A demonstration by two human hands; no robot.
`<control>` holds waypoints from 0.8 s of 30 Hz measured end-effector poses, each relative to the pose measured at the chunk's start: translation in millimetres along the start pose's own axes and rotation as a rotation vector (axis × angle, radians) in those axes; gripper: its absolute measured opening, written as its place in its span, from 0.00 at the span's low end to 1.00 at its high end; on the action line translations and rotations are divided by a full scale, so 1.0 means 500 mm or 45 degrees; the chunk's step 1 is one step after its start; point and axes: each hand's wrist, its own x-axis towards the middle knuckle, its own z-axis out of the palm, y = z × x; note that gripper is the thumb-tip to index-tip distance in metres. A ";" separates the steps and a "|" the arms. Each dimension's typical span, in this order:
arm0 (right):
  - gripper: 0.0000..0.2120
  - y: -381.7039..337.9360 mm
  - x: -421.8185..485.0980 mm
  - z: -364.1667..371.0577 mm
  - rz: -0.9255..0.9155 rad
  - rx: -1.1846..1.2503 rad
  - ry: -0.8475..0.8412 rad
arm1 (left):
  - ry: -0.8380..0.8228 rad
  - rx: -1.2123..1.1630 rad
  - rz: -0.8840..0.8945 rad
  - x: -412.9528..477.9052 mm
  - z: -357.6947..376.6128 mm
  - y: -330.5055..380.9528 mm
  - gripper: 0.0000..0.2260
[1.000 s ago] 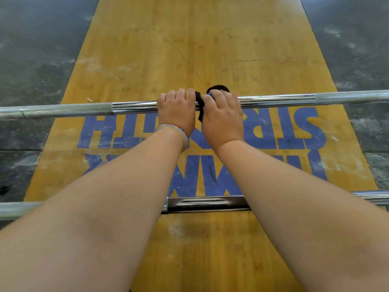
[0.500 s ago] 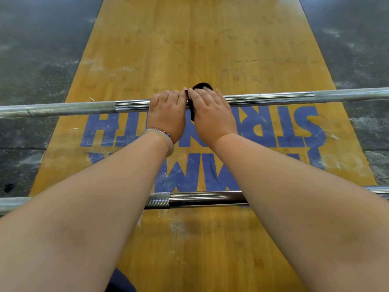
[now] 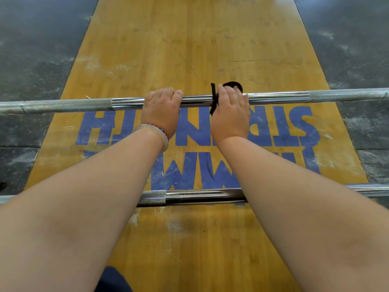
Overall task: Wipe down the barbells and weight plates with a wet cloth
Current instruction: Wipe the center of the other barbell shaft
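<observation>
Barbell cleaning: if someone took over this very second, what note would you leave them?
Left hand: fingers curled over the far barbell, steadying it.
Right hand: grips the black cloth wrapped round that bar's smooth middle.
The near barbell lies on the wooden platform, untouched by either hand.
Done: cannot tell how much is wiped.
Left: the far bar's knurled ends, likely the near bar; no weight plates in view.

left hand grips far barbell; right hand wraps black cloth round it

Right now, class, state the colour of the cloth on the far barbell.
Black: the cloth on the far barbell, head view.
</observation>
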 end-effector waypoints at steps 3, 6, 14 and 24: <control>0.23 -0.021 -0.005 0.002 0.013 0.020 -0.018 | 0.004 0.034 -0.018 -0.002 0.007 0.006 0.15; 0.25 -0.044 -0.008 0.000 -0.314 -0.021 -0.185 | 0.010 0.047 -0.025 -0.003 0.009 0.011 0.16; 0.26 -0.045 -0.001 -0.005 -0.354 -0.070 -0.251 | -0.020 0.059 -0.036 -0.007 0.011 0.011 0.20; 0.28 -0.042 0.001 -0.016 -0.398 -0.087 -0.280 | -0.040 0.010 -0.063 0.001 0.001 0.011 0.19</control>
